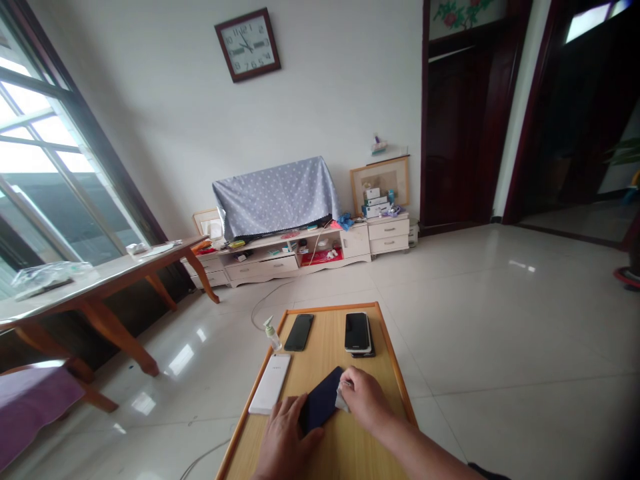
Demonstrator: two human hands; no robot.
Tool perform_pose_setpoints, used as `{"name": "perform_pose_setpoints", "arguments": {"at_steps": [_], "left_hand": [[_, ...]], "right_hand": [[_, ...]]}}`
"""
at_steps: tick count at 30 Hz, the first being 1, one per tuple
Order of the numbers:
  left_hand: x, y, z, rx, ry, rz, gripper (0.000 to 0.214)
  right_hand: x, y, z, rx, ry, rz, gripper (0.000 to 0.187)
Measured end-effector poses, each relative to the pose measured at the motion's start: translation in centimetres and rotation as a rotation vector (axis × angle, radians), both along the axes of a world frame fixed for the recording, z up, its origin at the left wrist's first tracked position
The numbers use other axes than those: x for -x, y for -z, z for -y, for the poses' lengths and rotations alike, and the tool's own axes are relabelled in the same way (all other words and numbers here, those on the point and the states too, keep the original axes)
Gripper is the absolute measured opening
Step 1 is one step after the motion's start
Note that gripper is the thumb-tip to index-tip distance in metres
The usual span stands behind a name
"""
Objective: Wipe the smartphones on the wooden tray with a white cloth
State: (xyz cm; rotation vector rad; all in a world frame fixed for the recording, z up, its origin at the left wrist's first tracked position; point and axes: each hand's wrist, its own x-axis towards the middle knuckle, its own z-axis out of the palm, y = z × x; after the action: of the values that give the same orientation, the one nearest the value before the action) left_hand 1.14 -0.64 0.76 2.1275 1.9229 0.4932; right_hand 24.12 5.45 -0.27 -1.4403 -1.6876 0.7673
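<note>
A dark blue phone (323,402) lies slantwise on a small wooden table (320,347). My left hand (287,433) grips its near end, thumb on one side and fingers on the other. Pinched in my right hand (367,403) is a crumpled whitish wipe (342,398), which touches the phone's right edge near its far end. To the left of my left hand rests a white phone (270,383). Farther back are a black phone (299,332) and a stack of phones (359,333) with a black screen on top.
A clear pump bottle (273,335) stands at the table's left edge, beside the black phone. Across the tiled floor is a low white cabinet (260,267) bearing a cloth-covered object (277,197). A long wooden table (107,287) runs along the window at left.
</note>
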Motion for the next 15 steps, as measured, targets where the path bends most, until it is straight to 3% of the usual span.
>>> {"name": "perform_pose_setpoints", "arguments": {"at_steps": [10,15], "left_hand": [[2.2,1.4,-0.3,-0.14,0.226,0.04,0.054],[1.8,1.9,-0.3,-0.181,0.114,0.059,0.047]], "right_hand": [[0.2,-0.5,0.4,-0.042,-0.013,0.084,0.008],[0.2,-0.7,0.9,-0.021,-0.018,0.121,0.008]]}}
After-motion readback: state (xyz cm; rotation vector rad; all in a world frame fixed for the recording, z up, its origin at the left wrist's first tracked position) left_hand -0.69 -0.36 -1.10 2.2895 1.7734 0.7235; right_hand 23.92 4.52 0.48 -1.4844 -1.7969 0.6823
